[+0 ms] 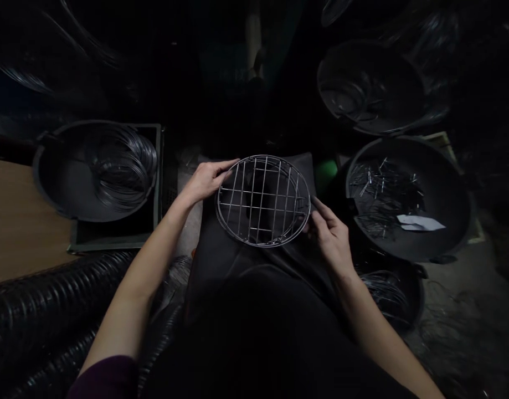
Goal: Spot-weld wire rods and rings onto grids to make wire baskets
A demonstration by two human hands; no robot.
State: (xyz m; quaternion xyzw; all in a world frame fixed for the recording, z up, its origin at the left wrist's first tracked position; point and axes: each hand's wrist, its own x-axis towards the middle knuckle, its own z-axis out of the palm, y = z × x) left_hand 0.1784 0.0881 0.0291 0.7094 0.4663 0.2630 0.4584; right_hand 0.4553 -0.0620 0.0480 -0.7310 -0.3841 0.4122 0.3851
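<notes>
A round wire grid rack (262,200), a metal ring crossed by straight wires, lies over a dark cloth on my lap. My left hand (205,180) grips the rack's left rim, thumb on top and fingers curled under. My right hand (329,235) pinches the right rim with its fingertips. Both hands are closed on the rack, one on each side.
A black basin (50,183) at the left holds several wire rings. A basin (453,221) at the right holds short metal wires and a white paper scrap. Another dark basin (374,88) sits behind it. Black corrugated hose (50,299) lies at lower left, beside a wooden surface (13,221).
</notes>
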